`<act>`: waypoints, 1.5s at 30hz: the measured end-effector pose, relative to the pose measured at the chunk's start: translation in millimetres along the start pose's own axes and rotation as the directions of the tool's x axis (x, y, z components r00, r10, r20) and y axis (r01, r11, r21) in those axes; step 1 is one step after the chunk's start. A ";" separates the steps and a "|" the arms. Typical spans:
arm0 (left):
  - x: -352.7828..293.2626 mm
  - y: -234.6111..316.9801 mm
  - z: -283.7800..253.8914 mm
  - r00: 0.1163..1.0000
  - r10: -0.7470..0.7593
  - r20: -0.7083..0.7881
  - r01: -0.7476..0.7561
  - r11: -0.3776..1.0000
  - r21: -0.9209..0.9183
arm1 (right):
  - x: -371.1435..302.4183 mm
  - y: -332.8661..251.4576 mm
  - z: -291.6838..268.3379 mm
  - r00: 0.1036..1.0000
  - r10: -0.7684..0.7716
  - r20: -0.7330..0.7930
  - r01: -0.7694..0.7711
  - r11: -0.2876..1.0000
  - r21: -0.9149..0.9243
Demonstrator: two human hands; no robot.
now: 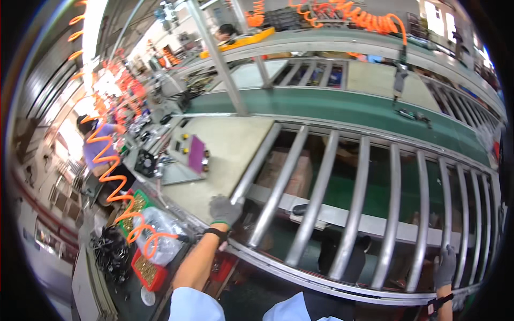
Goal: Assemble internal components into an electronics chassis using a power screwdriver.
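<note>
My left hand (225, 211), in a grey glove with a dark band at the wrist, rests at the near corner of a pale board (230, 144), beside the first metal roller (257, 163). Its fingers look spread, and I see nothing in them. At the far right, my right hand (444, 267) is gloved too and lies against a roller (447, 214) near the frame's front rail. Its fingers appear stretched along the roller, though they are small and partly blurred. On the board stands a grey metal panel assembly (179, 170) with a purple plate (196, 154) and yellow parts.
Beyond the rollers runs a green conveyor belt (321, 104) with a dark tool-like part (414, 115) on it. A power driver (399, 80) hangs above. To the left are a red bin (149, 272) of small fasteners, a clear plastic bag (159, 230) and an orange coiled hose (110, 160). A person (96, 142) stands farther left.
</note>
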State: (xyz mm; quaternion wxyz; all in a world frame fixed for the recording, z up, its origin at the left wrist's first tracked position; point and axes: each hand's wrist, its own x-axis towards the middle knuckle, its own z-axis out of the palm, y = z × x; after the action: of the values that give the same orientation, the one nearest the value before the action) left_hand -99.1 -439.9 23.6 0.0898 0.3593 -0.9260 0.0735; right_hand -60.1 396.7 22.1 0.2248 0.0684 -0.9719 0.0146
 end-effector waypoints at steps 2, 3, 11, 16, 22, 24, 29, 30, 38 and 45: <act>-23.7 23.4 -35.2 0.983 0.025 0.181 -0.014 0.998 -0.062 | 31.7 -49.5 4.5 0.994 -0.038 0.103 0.016 0.978 0.209; -34.6 34.5 -49.2 0.966 0.063 0.250 -0.042 0.995 -0.086 | 49.4 -75.1 6.8 0.994 -0.091 0.057 0.074 0.963 0.259; -154.0 134.9 -90.3 0.929 0.340 0.145 -0.327 0.939 -0.105 | 145.0 -219.0 -12.3 0.919 -0.393 0.009 0.321 0.765 0.559; -215.0 187.7 -115.9 0.826 0.494 0.269 -0.438 0.865 -0.245 | 152.6 -298.8 -27.4 0.874 -0.443 0.198 0.186 0.682 0.707; -278.6 229.2 -140.1 0.613 0.729 0.303 -0.484 0.651 -0.585 | 146.0 -354.7 -13.1 0.827 -0.335 0.452 -0.168 0.620 0.766; -292.3 218.6 -136.0 0.636 0.758 0.147 -0.361 0.459 -0.812 | 139.7 -356.4 -4.2 0.857 -0.294 0.424 -0.184 0.593 0.784; -290.8 109.5 -99.6 0.905 0.178 -0.386 -0.418 0.528 -0.739 | 124.1 -321.4 21.4 0.929 -0.135 0.344 -0.218 0.552 0.805; -280.1 90.4 -91.8 0.922 0.065 -0.383 -0.333 0.637 -0.695 | 120.9 -314.1 27.7 0.940 -0.116 0.320 -0.212 0.538 0.816; -218.9 74.9 -46.9 0.996 0.040 -0.080 -0.088 0.598 -0.797 | 121.8 -268.3 59.0 0.993 0.042 0.115 -0.122 0.378 0.918; -150.4 138.4 -50.1 0.951 0.238 -0.195 -0.274 0.367 -0.889 | 97.0 -234.4 45.2 0.943 0.253 0.218 -0.326 0.555 0.765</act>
State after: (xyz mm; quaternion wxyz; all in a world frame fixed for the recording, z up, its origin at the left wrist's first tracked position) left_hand -78.2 -230.6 29.5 0.2724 0.1038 -0.8594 -0.4201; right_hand -133.4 149.7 23.5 0.1251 0.0004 -0.8701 0.4767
